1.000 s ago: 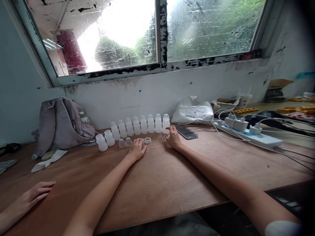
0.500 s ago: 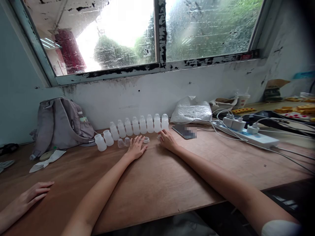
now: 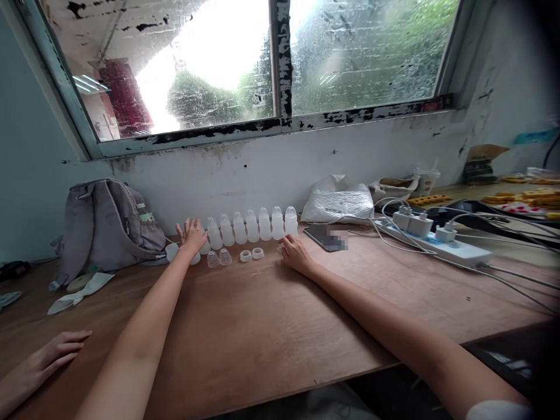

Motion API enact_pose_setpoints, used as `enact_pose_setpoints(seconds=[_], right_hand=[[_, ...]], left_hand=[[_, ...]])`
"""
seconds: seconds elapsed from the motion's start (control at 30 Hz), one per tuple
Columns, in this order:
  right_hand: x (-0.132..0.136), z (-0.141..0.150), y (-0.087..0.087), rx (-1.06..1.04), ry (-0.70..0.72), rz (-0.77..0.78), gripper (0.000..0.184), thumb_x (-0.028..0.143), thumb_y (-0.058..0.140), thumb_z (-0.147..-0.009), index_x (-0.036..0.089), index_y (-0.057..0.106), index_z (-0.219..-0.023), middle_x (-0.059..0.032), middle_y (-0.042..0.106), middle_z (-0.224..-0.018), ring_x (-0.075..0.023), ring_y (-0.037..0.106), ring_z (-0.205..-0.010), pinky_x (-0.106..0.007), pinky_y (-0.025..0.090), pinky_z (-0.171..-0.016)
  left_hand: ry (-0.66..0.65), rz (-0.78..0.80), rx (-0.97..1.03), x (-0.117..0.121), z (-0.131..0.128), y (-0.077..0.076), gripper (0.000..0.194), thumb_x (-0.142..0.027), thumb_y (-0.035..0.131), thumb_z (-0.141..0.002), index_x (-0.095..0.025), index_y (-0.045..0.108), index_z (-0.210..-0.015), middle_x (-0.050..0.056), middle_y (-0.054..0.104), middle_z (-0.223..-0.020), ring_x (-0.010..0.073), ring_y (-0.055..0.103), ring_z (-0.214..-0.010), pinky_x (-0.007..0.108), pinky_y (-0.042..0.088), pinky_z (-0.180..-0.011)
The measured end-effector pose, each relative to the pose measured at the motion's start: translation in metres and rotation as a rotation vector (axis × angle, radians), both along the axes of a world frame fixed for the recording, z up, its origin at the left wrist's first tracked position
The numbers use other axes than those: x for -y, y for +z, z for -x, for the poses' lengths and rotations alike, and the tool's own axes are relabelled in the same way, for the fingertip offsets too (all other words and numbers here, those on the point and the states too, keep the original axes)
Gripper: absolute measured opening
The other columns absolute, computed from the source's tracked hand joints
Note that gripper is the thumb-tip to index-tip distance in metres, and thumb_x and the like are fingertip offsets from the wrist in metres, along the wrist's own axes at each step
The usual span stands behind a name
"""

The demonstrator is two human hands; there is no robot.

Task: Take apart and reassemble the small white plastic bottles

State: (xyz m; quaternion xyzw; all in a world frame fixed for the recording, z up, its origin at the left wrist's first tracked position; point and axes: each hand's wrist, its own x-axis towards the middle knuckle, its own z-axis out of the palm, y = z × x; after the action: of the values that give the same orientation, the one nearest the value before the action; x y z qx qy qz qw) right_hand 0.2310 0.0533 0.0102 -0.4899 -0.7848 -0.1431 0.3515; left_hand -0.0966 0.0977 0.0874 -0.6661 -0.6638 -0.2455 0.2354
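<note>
My left hand (image 3: 192,238) reaches over the left end of a row of white baby bottles, fingers spread. It partly hides an uncapped bottle (image 3: 172,251) and the bottles beside it; whether it touches one I cannot tell. Along the wall the other baby bottles (image 3: 252,226) stand upright with clear domed caps. My right hand (image 3: 298,255) rests on the table near the row's right end, fingers curled down by a small clear piece (image 3: 280,249). Two clear caps (image 3: 219,258) and two white rings (image 3: 252,254) lie in front of the row.
A grey backpack (image 3: 107,224) leans at the left. Another person's hand (image 3: 56,356) lies on the table (image 3: 245,338) at lower left. To the right are a phone (image 3: 324,238), a silver bag (image 3: 336,201) and a power strip (image 3: 455,248) with trailing cables.
My left hand has moved left from the rings and caps to the bottles at the row's left end. Both rings now show. My right hand has stayed in place.
</note>
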Motion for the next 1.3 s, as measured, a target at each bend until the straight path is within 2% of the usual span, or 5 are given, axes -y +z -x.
enact_pose_setpoints(seconds=[0.43, 0.63, 0.77, 1.1, 1.3], right_hand=[[0.006, 0.005, 0.003, -0.150, 0.115, -0.011, 0.018, 0.014, 0.041, -0.078, 0.017, 0.051, -0.093, -0.0086, 0.051, -0.092, -0.0197, 0.050, -0.086, -0.033, 0.040, -0.079], [0.045, 0.041, 0.009, -0.231, 0.487, 0.016, 0.071, 0.037, 0.061, -0.068, 0.019, 0.025, -0.126, -0.0132, 0.041, -0.117, -0.0249, 0.046, -0.103, -0.040, 0.040, -0.085], [0.061, 0.058, 0.006, -0.188, 0.504, 0.055, 0.054, 0.030, 0.058, -0.072, 0.022, 0.035, -0.121, -0.0108, 0.043, -0.112, -0.0234, 0.044, -0.105, -0.039, 0.039, -0.087], [0.056, 0.055, 0.001, -0.020, 0.518, 0.053, 0.044, 0.029, 0.057, -0.073, 0.020, 0.044, -0.115, -0.0113, 0.047, -0.109, -0.0234, 0.046, -0.100, -0.038, 0.040, -0.084], [0.056, 0.057, 0.000, 0.024, 0.464, 0.057, 0.044, 0.024, 0.058, -0.071, 0.020, 0.044, -0.113, -0.0099, 0.047, -0.110, -0.0234, 0.044, -0.101, -0.037, 0.037, -0.085]], left_hand=[[-0.268, -0.343, 0.441, 0.046, -0.013, 0.035, 0.035, -0.039, 0.050, -0.074, -0.019, 0.053, -0.103, 0.009, 0.050, -0.102, 0.0219, 0.050, -0.092, 0.034, 0.039, -0.081], [-0.604, -0.031, 1.000, 0.105, -0.054, -0.032, 0.037, -0.045, 0.051, -0.074, -0.018, 0.047, -0.101, 0.005, 0.055, -0.093, 0.0158, 0.055, -0.084, 0.026, 0.046, -0.072], [-0.693, 0.299, 1.195, 0.126, -0.063, -0.077, 0.038, -0.044, 0.050, -0.075, -0.017, 0.042, -0.101, 0.007, 0.059, -0.093, 0.0172, 0.058, -0.085, 0.031, 0.048, -0.073], [-0.762, 0.220, 0.240, 0.143, -0.055, -0.066, 0.044, -0.033, 0.049, -0.077, -0.022, 0.039, -0.118, 0.008, 0.054, -0.109, 0.0223, 0.050, -0.101, 0.037, 0.041, -0.087], [-0.730, 0.140, 0.109, 0.143, -0.052, -0.065, 0.041, -0.039, 0.046, -0.077, -0.021, 0.039, -0.113, 0.008, 0.055, -0.105, 0.0206, 0.054, -0.095, 0.033, 0.043, -0.082]])
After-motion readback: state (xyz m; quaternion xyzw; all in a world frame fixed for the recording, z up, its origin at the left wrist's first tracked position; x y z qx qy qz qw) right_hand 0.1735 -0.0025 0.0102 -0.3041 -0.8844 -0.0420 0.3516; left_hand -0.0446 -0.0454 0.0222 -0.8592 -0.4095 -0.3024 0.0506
